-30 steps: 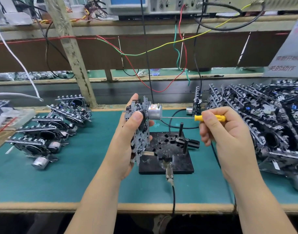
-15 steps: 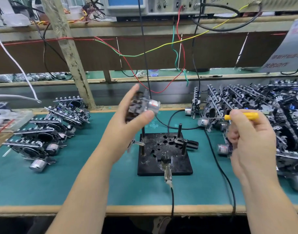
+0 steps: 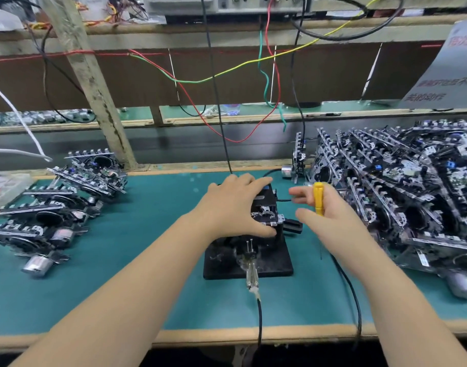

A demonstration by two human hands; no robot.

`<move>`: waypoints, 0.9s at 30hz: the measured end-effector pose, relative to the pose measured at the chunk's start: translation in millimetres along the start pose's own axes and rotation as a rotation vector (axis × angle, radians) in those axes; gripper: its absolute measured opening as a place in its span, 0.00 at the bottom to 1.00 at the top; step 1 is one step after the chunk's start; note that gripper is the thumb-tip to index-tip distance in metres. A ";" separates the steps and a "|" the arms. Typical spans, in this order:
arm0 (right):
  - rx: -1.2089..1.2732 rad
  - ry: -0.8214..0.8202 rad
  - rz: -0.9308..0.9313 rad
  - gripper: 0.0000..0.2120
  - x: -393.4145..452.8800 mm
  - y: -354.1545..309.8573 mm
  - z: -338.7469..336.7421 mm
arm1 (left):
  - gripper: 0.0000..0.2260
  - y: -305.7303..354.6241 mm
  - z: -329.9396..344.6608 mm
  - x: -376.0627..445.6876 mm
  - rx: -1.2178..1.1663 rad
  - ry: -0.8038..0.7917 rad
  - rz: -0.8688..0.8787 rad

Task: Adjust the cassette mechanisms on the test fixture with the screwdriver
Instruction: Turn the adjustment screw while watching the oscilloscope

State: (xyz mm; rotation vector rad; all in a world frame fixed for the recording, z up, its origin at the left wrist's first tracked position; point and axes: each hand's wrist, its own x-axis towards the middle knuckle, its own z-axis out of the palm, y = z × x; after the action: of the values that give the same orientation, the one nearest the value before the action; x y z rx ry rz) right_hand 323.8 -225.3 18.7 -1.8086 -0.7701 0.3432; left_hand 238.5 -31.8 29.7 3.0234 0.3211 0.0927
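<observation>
Left hand (image 3: 233,207) spread over a cassette mechanism (image 3: 265,211), fingers curled over its far edge and thumb tucked against the near side, so the grip is clamped around the part. Mechanism sitting flat on the black test fixture (image 3: 276,263), roughly mid-tabletop, straight ahead of the wearer.

Right hand (image 3: 330,218) just beside it to the right, not touching the mechanism. Yellow screwdriver (image 3: 318,198) handle standing nearly upright in that grip, held against the palm, with the index finger stretched out loose toward the fixture. Blade hidden behind the hand, so no telling where the tip points.

Black clamp lever (image 3: 293,225) poking out of the fixture's right side, between the two hands. Metal clip (image 3: 251,274) hanging off the fixture's front edge with a black cable (image 3: 259,321) running down over the tabletop lip. Second black cable (image 3: 351,290) looping past the right forearm.

Green mat tabletop (image 3: 121,274) underneath everything. Small stack of mechanisms (image 3: 55,207) off to the left, well apart from the fixture, a silver motor (image 3: 37,264) sticking out at the near end. Big heap of mechanisms (image 3: 412,197) on the right, near the right hand. One mechanism (image 3: 298,157) standing on edge behind the fixture.

Further back, red, green and yellow wires (image 3: 227,72) drooping from a shelf of test gear, plus a slanted wooden post (image 3: 94,83) on the left.
</observation>
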 end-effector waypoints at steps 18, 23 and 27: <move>-0.564 -0.386 -0.132 0.24 39.7 -22.9 -9.1 | 0.46 -39.2 -17.2 -43.2 -0.414 0.130 0.057; -0.280 -0.183 -0.314 0.18 6.5 -12.0 8.9 | 0.29 -46.8 21.1 -76.9 -0.369 0.365 0.155; -0.166 -0.069 -0.337 0.23 -3.9 -5.2 32.1 | 0.38 -39.6 39.8 -81.5 -0.337 0.417 0.125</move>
State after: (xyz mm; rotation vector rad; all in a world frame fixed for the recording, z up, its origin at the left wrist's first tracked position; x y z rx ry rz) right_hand 300.7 -203.3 11.2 -1.7868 -1.1606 0.1225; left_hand 153.6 -14.3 -18.1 2.6631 0.1281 0.7150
